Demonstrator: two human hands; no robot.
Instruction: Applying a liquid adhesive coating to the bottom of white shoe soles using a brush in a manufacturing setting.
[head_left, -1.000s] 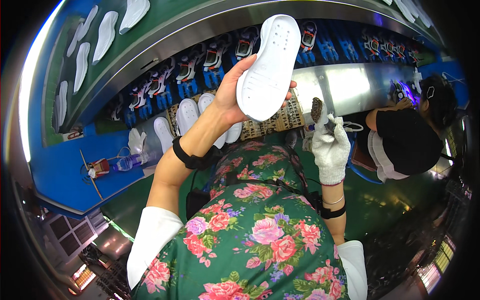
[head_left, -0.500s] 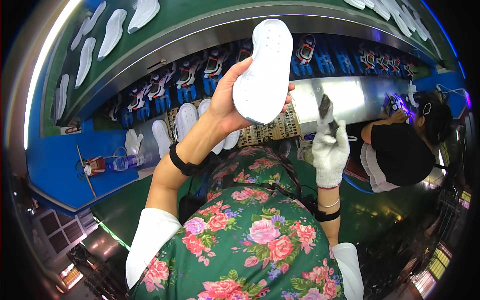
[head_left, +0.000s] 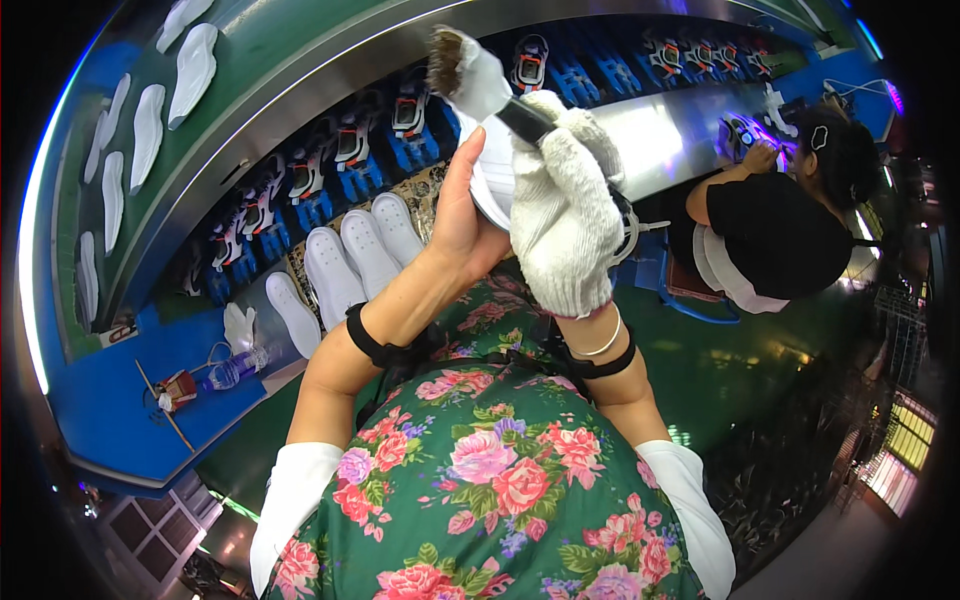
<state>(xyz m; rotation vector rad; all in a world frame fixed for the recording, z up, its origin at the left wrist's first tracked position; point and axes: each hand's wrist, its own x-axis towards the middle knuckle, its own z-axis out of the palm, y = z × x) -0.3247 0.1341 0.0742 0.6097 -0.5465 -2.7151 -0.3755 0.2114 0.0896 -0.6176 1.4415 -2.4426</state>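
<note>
My bare left hand [head_left: 468,222] grips a white shoe sole [head_left: 492,172] from its left side, thumb pointing up. Most of the sole is hidden behind my gloved right hand [head_left: 570,205]. That hand, in a white knitted glove, is closed around the dark handle of a brush [head_left: 482,82]. The brush has brown bristles and a whitish, coated neck, and it slants up to the left over the far end of the sole. Whether the bristles touch the sole I cannot tell. More white soles [head_left: 334,268] lie side by side just left of my left forearm.
Beyond my hands, shoe uppers [head_left: 352,142] stand on blue holders under a metal-edged green conveyor [head_left: 150,190] carrying white soles. A blue table [head_left: 110,400] at left bears a bottle [head_left: 232,370] and a glove [head_left: 240,326]. A co-worker [head_left: 775,205] sits at right beside a metal surface [head_left: 660,140].
My right hand has swung left and up with the brush, over the sole. The sole has come lower and is now mostly covered. The view has turned to the right.
</note>
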